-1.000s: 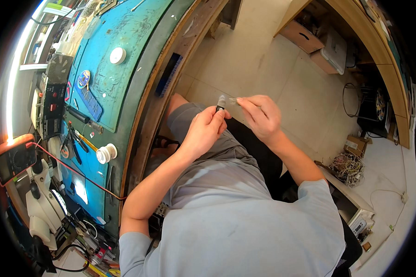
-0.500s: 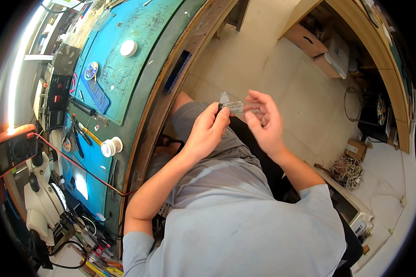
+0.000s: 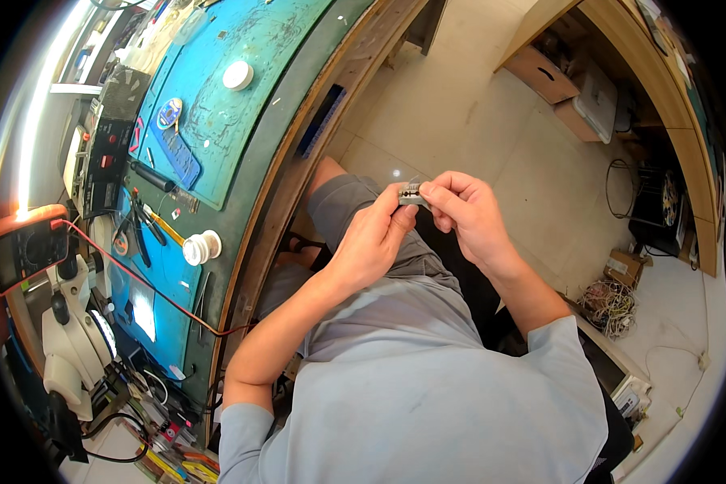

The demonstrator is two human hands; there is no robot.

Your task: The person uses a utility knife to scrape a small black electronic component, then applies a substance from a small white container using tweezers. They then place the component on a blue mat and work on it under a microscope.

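While the left hand pinches 1 end of the slotted piece and the right hand pinches the other, it sits between them in what looks like fine 2-handed handling, the next move likely calling for a light, steady touch.

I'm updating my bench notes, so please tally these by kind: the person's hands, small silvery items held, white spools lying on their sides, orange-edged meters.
Left hand and right hand: 2
Small silvery item: 1 distinguishable
White spool: 1
Orange-edged meter: 1
Total: 5
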